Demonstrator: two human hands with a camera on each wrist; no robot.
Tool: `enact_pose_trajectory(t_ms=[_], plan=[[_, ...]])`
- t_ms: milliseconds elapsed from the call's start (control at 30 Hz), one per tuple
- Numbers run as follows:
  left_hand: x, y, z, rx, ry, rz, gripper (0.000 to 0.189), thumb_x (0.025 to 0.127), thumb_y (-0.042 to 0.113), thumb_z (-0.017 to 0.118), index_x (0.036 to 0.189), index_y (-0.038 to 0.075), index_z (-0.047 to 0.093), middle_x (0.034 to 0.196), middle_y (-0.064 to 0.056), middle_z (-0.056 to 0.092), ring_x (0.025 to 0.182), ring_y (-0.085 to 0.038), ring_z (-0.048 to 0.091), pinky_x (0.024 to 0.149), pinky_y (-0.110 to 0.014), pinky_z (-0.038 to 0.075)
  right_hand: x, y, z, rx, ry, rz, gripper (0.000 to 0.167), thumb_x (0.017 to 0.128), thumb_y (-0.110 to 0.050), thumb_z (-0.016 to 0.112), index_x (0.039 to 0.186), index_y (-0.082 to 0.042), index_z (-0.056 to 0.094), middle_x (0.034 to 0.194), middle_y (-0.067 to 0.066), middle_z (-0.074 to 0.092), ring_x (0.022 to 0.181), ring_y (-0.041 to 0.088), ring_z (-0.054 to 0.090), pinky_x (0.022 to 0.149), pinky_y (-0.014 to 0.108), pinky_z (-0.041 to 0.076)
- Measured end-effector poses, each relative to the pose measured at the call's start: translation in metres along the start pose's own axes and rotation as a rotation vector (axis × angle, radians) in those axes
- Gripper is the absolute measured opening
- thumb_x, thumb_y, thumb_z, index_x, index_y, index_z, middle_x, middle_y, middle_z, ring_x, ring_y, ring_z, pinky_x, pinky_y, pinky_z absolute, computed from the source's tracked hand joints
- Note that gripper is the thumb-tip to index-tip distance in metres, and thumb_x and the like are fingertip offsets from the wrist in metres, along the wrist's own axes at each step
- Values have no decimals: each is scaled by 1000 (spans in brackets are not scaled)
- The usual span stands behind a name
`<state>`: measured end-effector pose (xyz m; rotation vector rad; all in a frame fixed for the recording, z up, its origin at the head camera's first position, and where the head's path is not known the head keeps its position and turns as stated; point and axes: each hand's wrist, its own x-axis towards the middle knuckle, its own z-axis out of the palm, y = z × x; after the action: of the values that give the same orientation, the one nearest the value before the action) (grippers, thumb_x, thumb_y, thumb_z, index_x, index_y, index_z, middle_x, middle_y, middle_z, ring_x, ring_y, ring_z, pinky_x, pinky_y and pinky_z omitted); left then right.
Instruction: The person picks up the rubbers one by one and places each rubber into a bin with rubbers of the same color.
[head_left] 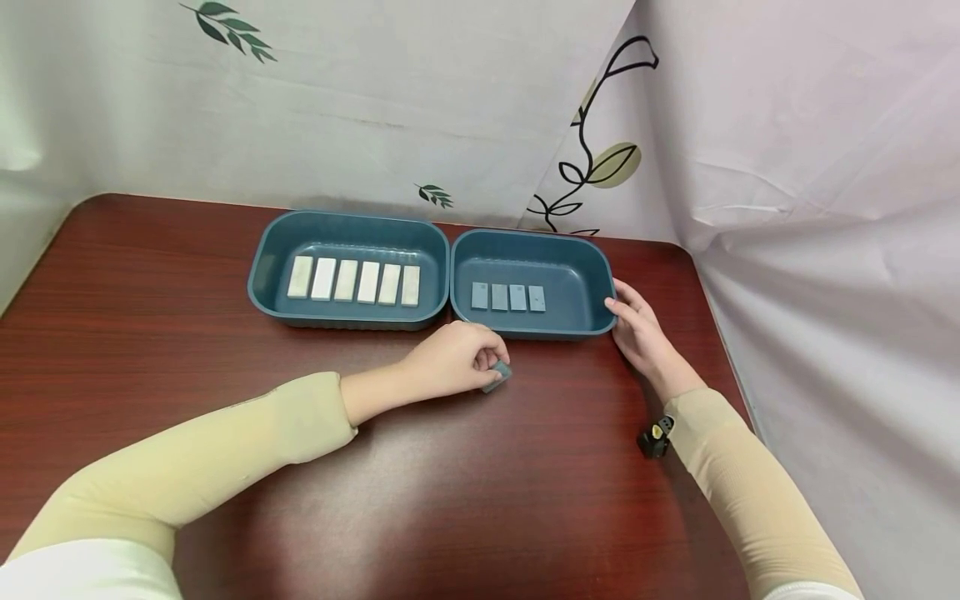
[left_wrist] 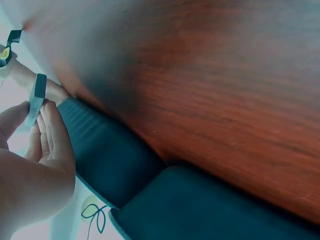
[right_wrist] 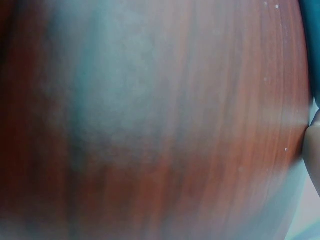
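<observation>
My left hand (head_left: 457, 360) pinches a small blue-grey rectangular block (head_left: 497, 377) between thumb and fingertips, in front of the right-hand bin. In the left wrist view the block (left_wrist: 37, 97) stands on edge between the thumb and fingers. The right bin (head_left: 532, 333), a blue rounded tub, has several flat blue-grey blocks (head_left: 498, 297) in a row on its floor. At that bin's right end, my right hand (head_left: 637, 329) holds the wall, thumb at the rim. The right wrist view catches only a bit of this hand (right_wrist: 313, 150) at its edge.
A matching left bin (head_left: 348, 322) stands against the right one and holds a row of several whitish blocks (head_left: 367, 282). Both rest on a reddish-brown wooden table (head_left: 450, 500). Printed white cloth (head_left: 360, 108) hangs behind the table and at its sides.
</observation>
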<state>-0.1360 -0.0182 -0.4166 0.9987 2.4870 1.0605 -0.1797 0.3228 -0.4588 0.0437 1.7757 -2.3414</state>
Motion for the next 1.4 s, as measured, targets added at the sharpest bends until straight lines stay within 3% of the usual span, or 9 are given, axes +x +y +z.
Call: enact_pose_trajectory(t_ms=[667,1133,1400], plan=[[23,25,-5,-1,35,40,7,94,14,83,101,14,82,91,3,79,80,-6,68,77,-20,57,0,0,1,-3,-6,-2,34,110,0,42,131,-19,61,124,-7,67,111,7,65,100,21,48],[46,28,-15,-130,87,47,9,91,10,84,100,10,83,95,-2,82,84,-11,76,81,-20,60,-1,0,1,5,-29,-25,34,110,0,44,131,-18,63,124,-7,67,114,6,64,100,21,48],[58,31,-20,-141,100,39,9,92,11,84,101,9,83,96,-4,82,86,-12,78,82,-21,61,-1,-1,1,-11,-21,-8,33,111,-1,44,133,-18,60,126,-6,65,114,7,64,99,21,49]])
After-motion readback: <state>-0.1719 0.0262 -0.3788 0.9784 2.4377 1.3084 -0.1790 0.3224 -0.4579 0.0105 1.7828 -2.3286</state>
